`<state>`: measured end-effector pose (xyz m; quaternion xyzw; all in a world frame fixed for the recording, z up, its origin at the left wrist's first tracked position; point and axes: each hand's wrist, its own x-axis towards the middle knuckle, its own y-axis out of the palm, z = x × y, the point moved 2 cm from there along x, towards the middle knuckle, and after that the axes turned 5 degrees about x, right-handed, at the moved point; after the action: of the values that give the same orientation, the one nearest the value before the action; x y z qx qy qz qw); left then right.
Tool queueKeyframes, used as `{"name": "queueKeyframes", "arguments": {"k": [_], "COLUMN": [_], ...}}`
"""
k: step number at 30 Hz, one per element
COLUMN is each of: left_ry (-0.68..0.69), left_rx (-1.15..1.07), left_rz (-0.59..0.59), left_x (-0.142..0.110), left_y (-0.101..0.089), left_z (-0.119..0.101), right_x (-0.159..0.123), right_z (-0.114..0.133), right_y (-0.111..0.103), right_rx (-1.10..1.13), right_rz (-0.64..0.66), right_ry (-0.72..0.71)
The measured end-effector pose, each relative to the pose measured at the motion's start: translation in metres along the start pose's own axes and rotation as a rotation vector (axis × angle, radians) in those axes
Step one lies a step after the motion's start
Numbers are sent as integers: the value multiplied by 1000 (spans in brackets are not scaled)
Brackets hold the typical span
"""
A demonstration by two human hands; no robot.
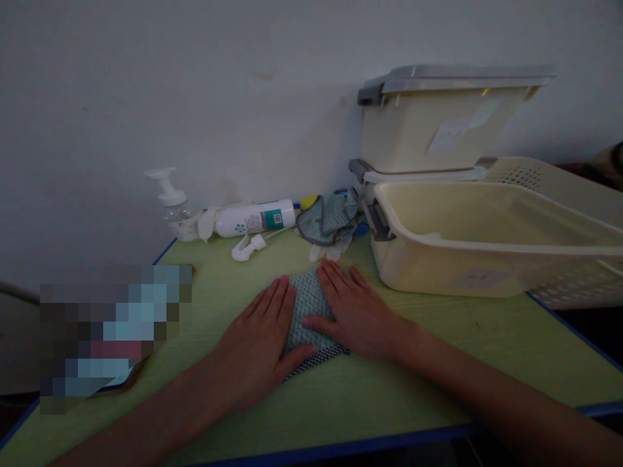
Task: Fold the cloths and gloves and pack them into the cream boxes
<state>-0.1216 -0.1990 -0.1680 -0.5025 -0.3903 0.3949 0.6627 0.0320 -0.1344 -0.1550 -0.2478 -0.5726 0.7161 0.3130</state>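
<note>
A blue-green textured cleaning cloth (307,305) with a dark checked edge lies on the pale green table (379,402). My left hand (265,331) rests flat on the cloth's left side, fingers stretched forward and thumb out along the near edge. On the right side of the cloth lies my right hand (351,308), palm down, its fingers extended and its thumb pointing left. Both palms press on the cloth without gripping it, and they cover its outer parts. Between the hands the middle of the cloth shows.
Along the wall stand a pump bottle (178,207), a lying white bottle (256,218), a detached spray trigger (247,247) and a crumpled cloth (328,219). An open cream bin (438,266) and a lidded box (438,126) occupy the right. A blurred-out flat object (121,331) lies left.
</note>
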Motion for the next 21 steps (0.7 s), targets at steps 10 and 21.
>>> {"name": "queueKeyframes", "arguments": {"k": [10,21], "left_ry": [16,-35], "left_rx": [79,41], "left_rz": [5,14], "left_x": [0,1], "left_y": [-2,-7], "left_z": [0,2], "right_x": [-3,-6], "right_z": [-1,5], "right_y": [0,-10], "right_rx": [-20,51], "right_rz": [-47,-176], "right_ry": [39,-292]}}
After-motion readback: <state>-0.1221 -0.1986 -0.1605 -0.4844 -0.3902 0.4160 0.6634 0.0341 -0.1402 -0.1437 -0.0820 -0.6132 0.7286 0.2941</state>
